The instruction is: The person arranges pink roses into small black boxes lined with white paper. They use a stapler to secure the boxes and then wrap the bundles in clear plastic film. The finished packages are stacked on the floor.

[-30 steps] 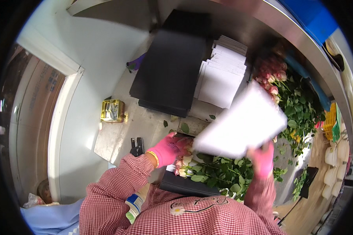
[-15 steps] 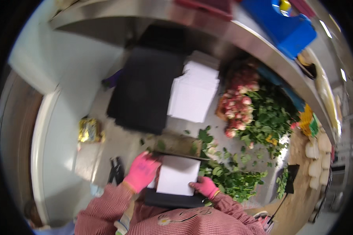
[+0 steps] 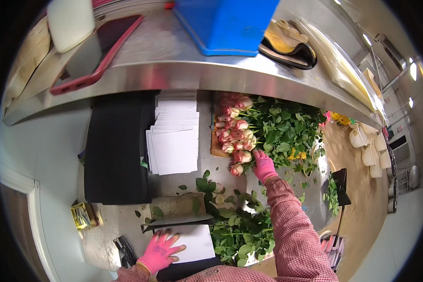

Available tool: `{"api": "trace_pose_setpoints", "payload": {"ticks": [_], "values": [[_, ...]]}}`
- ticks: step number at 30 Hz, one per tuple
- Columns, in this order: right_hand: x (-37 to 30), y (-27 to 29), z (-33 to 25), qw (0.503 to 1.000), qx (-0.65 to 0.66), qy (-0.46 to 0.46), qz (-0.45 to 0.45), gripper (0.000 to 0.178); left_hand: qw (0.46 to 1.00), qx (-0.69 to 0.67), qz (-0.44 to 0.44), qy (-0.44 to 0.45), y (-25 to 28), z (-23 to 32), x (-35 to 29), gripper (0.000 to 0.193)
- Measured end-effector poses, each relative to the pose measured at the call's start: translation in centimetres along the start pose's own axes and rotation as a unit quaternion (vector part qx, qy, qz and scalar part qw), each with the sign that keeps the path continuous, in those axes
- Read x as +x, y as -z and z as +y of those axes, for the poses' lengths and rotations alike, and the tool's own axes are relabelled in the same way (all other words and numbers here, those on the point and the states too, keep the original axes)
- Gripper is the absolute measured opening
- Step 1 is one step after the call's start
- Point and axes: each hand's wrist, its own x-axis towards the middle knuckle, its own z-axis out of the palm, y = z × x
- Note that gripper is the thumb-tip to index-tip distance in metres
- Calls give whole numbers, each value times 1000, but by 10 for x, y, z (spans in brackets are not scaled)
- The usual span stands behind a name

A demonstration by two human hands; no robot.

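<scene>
Head view has the left hand point(image 3: 160, 252) splayed open on one white sheet point(image 3: 197, 243), one black tool point(image 3: 125, 251) to its left, while the right hand point(image 3: 264, 167), its grip impossible to tell, meets one heap of pink-white roses point(image 3: 238, 136), one steel shelf point(image 3: 174, 75) bearing one phone point(image 3: 96, 52) and one blue bin point(image 3: 230, 28) overhanging beyond it.

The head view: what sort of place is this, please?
Probably a flower workroom: many roses with leafy stems lie on a grey table, near stacks of white sheets and black sheets.
</scene>
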Motion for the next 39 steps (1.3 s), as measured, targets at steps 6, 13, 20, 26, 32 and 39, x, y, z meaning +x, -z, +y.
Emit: {"api": "trace_pose_setpoints", "payload": {"ticks": [6, 13, 20, 26, 32, 39], "values": [[9, 135, 21, 964, -223, -4, 142, 53, 999, -32, 14, 22, -3, 3, -2, 53], [51, 26, 21, 978, -184, -86, -42, 46, 1000, -12, 14, 7, 6, 4, 8, 53], [26, 65, 19, 908, 378, -173, 50, 29, 1000, -4, -15, 17, 11, 7, 6, 52], [-43, 229, 157, 970, 31, -136, 198, 27, 1000, -27, 12, -8, -6, 1, 4, 53], [-8, 331, 39, 952, -227, 70, 192, 36, 999, -35, 32, 20, -6, 3, -5, 53], [-14, 303, -184, 858, 192, 103, -464, 37, 993, -73, 86, 26, -18, -4, -18, 57]]}}
